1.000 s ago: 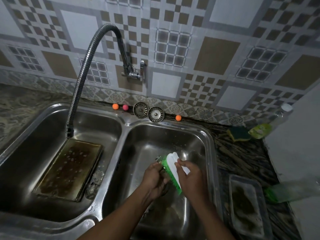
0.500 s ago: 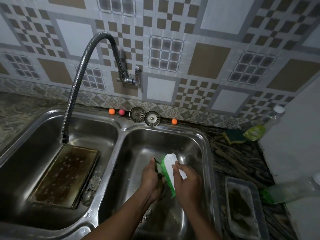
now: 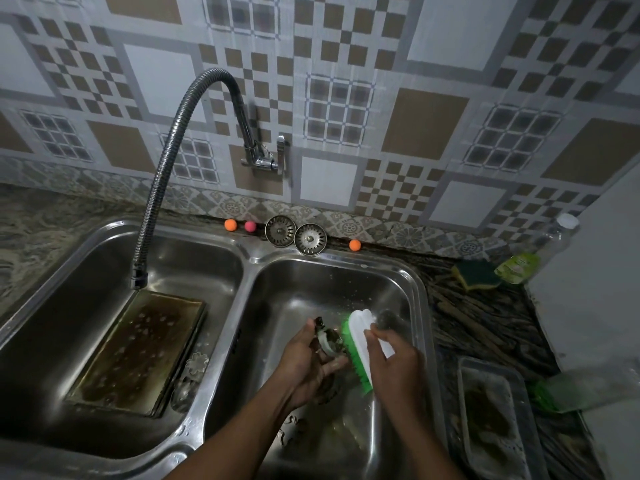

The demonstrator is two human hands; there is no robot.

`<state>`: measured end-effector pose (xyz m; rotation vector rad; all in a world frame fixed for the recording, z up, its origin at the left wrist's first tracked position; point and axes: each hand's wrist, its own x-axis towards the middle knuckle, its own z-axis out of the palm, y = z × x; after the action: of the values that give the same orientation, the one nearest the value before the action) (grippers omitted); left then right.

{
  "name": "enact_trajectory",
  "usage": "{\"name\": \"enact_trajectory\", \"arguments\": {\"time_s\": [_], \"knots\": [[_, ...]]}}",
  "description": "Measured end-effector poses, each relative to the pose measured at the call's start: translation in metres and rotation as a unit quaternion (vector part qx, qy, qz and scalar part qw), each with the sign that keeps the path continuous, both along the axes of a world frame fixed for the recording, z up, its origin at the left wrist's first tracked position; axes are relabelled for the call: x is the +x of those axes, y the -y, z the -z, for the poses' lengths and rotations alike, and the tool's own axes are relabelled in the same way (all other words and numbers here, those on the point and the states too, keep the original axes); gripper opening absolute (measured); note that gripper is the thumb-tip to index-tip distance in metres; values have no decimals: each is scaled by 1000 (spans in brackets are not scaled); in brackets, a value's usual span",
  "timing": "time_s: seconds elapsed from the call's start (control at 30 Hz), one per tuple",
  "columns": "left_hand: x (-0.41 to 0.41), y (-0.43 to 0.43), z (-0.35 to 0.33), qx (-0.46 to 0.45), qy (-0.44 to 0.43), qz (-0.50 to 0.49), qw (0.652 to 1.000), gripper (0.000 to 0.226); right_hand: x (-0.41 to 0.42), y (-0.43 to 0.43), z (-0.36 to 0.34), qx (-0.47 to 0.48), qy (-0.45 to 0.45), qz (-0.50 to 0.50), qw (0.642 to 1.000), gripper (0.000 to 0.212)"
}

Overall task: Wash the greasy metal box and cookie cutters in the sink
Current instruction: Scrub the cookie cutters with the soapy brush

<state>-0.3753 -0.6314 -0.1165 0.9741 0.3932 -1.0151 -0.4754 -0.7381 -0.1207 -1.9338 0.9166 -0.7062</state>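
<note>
Scrubbing in the sink (image 3: 249,258), right basin, down-right of the tap (image 3: 166,174). Gripping a cookie cutter (image 3: 329,341) in the left hand (image 3: 304,365), fingers curled round it. Clamping the brush (image 3: 362,329) in the right hand (image 3: 398,368), fingers wrapped over its back, long axis pointing away, bristles touching the cutter just leftward. Under the tap, left basin: greasy metal box (image 3: 138,351) lying flat, more cutters (image 3: 196,363) just beside it.
</note>
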Motion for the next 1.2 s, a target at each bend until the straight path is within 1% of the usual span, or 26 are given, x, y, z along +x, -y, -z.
{"name": "enact_trajectory", "arguments": {"time_s": [0.07, 0.13, 0.27, 0.33, 0.47, 0.6, 0.73, 0.77, 0.87, 0.9, 0.97, 1.07, 1.13, 1.2], "knots": [[0, 1, 1, -5, -9, 12, 1000, 45, -3, -5, 2, -12, -2, -42, 999, 13], [-2, 2, 3, -14, -19, 17, 1000, 47, -7, -12, 7, -37, -16, -59, 997, 14], [-6, 4, 7, 4, 24, 31, 999, 40, -10, -12, 18, -87, -30, -72, 993, 13], [-7, 5, 10, 3, 34, 26, 999, 36, -9, -8, 17, -104, -26, -65, 992, 14], [-5, 6, 7, -29, 44, 26, 998, 27, -6, -5, 9, -127, -15, -32, 991, 15], [-2, 6, 10, -36, 87, 10, 995, 27, -6, -6, 9, -141, -34, -1, 989, 16], [-4, 2, 12, -36, 113, 25, 993, 29, -7, -9, 11, -145, -38, -24, 988, 14], [-4, 0, 13, -34, 116, 31, 992, 30, -8, -6, 12, -135, -41, -14, 990, 14], [0, -6, 16, -24, 115, 77, 990, 34, -10, 2, 5, -42, 0, 18, 999, 16], [0, -7, 16, -23, 116, 92, 989, 36, -9, 2, 2, -14, 16, 8, 1000, 15], [0, -7, 14, -45, 113, 111, 986, 37, -6, -3, -2, 10, 26, -31, 999, 14], [-4, -5, 2, -65, 93, 102, 988, 36, -5, -12, 2, 30, 17, -59, 998, 15], [-6, -6, 5, -30, 105, 88, 990, 31, -5, -12, 5, 31, 7, -65, 997, 13], [-7, -7, 14, -5, 121, 47, 992, 24, -4, -8, 6, 43, 2, -54, 998, 12]]}}
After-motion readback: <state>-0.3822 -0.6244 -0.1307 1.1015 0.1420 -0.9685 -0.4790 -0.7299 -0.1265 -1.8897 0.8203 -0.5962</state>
